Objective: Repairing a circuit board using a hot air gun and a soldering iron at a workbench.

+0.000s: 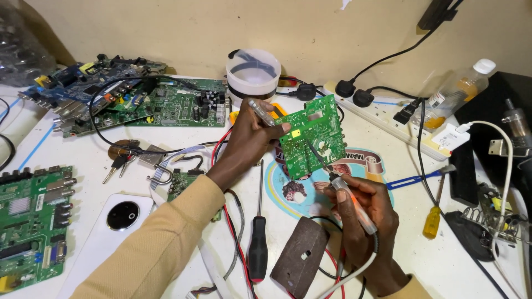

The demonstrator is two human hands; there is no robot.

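While both hands are working above the white bench, these lines are placing things against the small green circuit board [312, 135]
Left hand [252, 138]: gripping the board's left edge, tilting it upright, and pinching a thin metal rod [260, 112] along the fingers
Right hand [363, 213]: closing around a soldering iron [349, 202] just below the board, its tip touching the board's face
Board: hovering above a round printed sticker [305, 188]
Brown block [299, 256]: lying below the board
Black-handled screwdriver [258, 243]: lying below-left of the board
White power strip [388, 119]: running right of the board
White round container [253, 73]: standing above-left of the board
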